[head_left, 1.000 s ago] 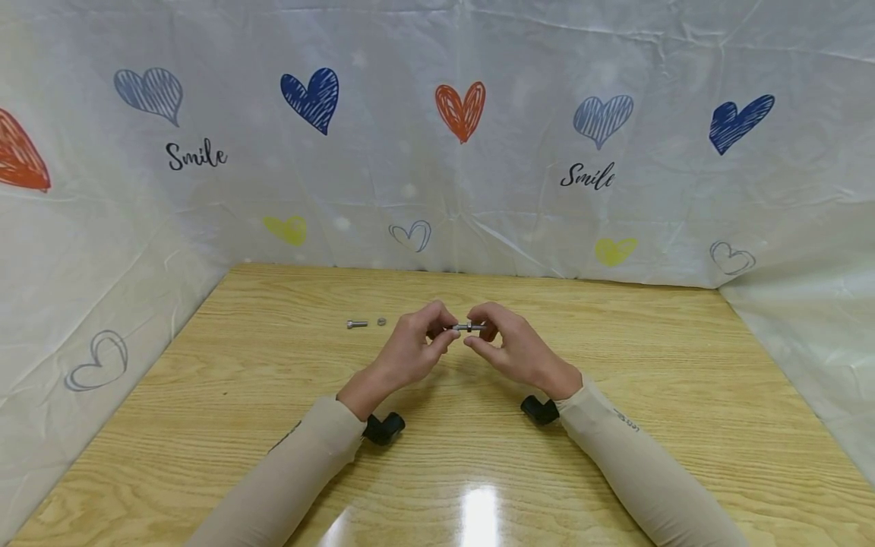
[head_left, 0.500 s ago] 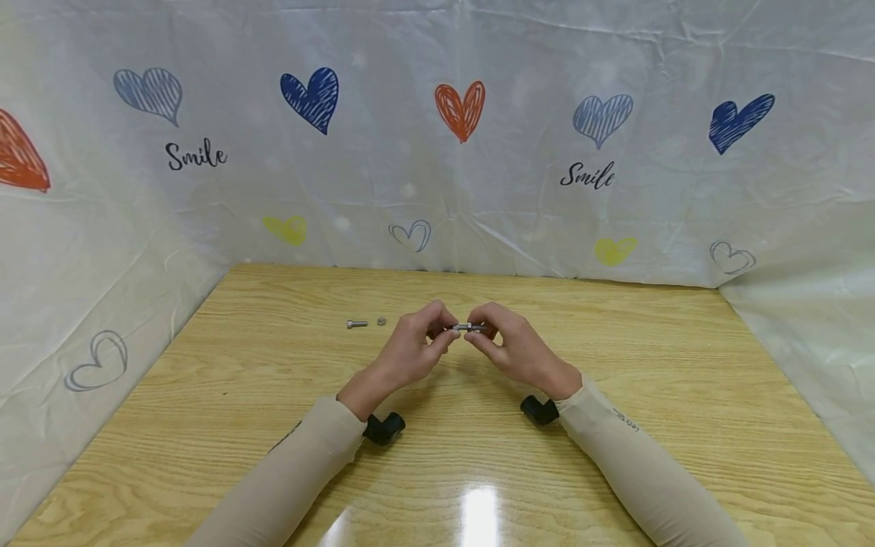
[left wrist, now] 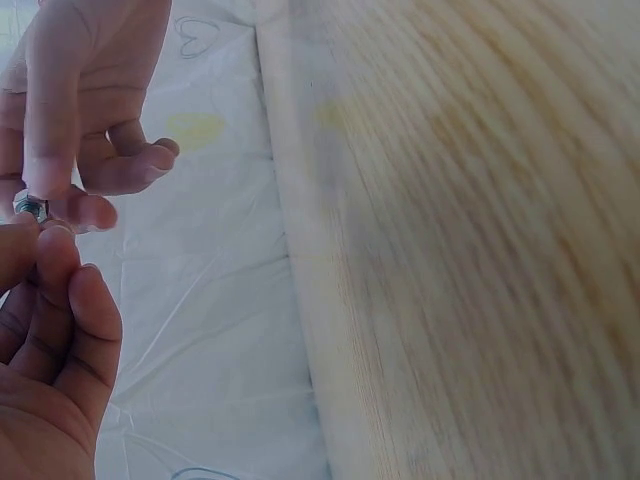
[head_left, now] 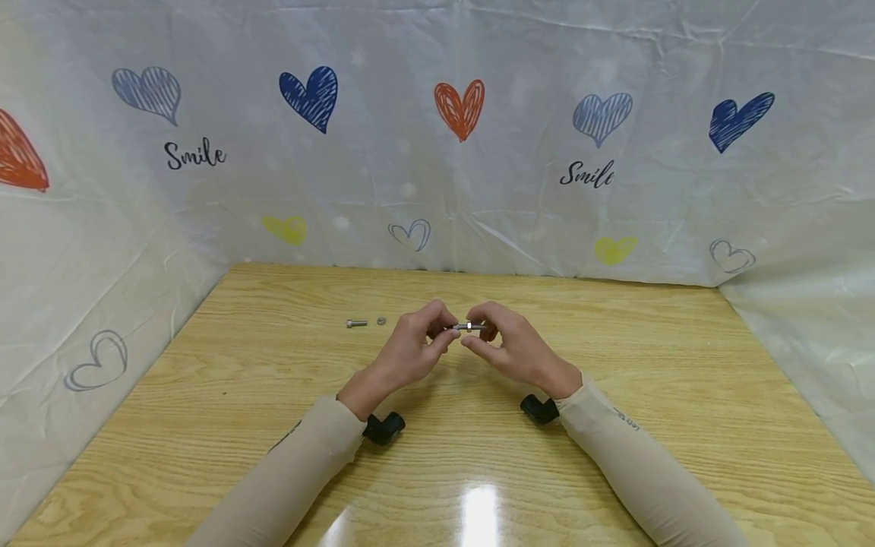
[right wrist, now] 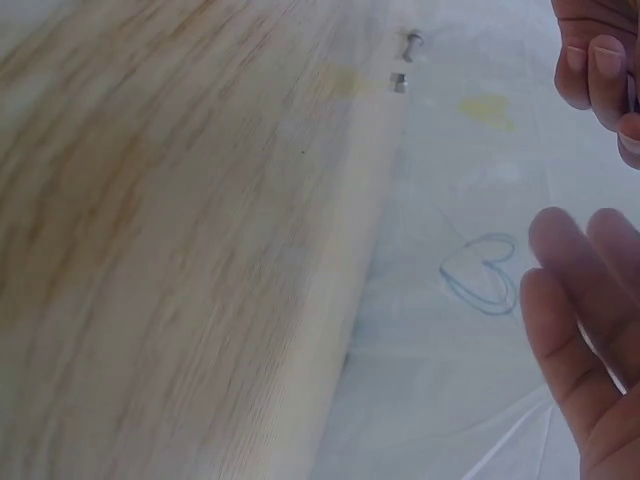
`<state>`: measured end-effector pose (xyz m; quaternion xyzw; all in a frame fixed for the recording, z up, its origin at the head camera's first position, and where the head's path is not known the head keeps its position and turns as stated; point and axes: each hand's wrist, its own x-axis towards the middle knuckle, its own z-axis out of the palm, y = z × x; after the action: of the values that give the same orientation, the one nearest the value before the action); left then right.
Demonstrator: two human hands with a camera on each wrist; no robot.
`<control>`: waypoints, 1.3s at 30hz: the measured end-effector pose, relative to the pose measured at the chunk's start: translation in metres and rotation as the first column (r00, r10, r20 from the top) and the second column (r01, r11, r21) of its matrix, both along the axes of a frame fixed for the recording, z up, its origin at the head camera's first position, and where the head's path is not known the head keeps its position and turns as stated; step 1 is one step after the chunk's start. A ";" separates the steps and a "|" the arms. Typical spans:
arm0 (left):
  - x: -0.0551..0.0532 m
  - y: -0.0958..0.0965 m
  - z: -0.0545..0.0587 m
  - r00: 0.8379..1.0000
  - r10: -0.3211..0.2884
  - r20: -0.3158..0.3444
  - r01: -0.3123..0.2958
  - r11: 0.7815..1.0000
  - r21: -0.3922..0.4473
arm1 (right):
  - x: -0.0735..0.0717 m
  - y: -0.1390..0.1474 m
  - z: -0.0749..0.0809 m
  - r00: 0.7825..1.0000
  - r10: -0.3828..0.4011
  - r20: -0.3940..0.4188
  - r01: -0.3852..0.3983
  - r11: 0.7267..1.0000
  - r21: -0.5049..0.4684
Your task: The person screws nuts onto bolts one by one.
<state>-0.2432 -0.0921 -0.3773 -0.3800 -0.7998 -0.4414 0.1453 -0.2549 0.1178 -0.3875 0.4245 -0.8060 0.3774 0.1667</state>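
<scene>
In the head view my left hand (head_left: 410,348) pinches a small metal bolt (head_left: 460,327) at its left end, thumb against fingertips. The bolt lies level, pointing right, with a hex nut (head_left: 469,327) partway along its shaft. Around the nut, my right hand (head_left: 514,348) has its thumb below and its index finger above, both apart from it. From the left wrist view, the nut (left wrist: 32,208) shows between the left fingertips and the right index finger. The other right fingers extend loosely, as the right wrist view also shows.
On the wooden table (head_left: 273,471), left of the hands, lie a second bolt (head_left: 356,324) and a loose nut (head_left: 381,320). Black wrist devices (head_left: 384,428) hang below both sleeves. A white cloth (head_left: 513,197) printed with hearts stands behind the table.
The right thumb and index finger closed toward the nut half a second ago and are spread apart again now. The left hand keeps its pinch on the bolt in place.
</scene>
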 end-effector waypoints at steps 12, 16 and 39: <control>0.000 -0.001 -0.001 1.000 -0.005 0.005 0.005 1.000 -0.003 | 0.000 0.000 0.002 0.999 0.044 -0.023 -0.045 0.999 -0.012; 0.000 -0.001 0.000 1.000 -0.008 0.002 0.008 1.000 -0.007 | 0.001 0.000 0.002 0.999 0.043 -0.022 -0.043 0.999 -0.002; 0.000 0.000 0.001 1.000 -0.003 0.008 0.003 1.000 -0.003 | 0.001 0.000 0.002 1.000 0.013 -0.011 -0.013 1.000 -0.009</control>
<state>-0.2429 -0.0919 -0.3767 -0.3796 -0.8006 -0.4418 0.1406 -0.2536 0.1181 -0.3857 0.4309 -0.8005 0.3799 0.1708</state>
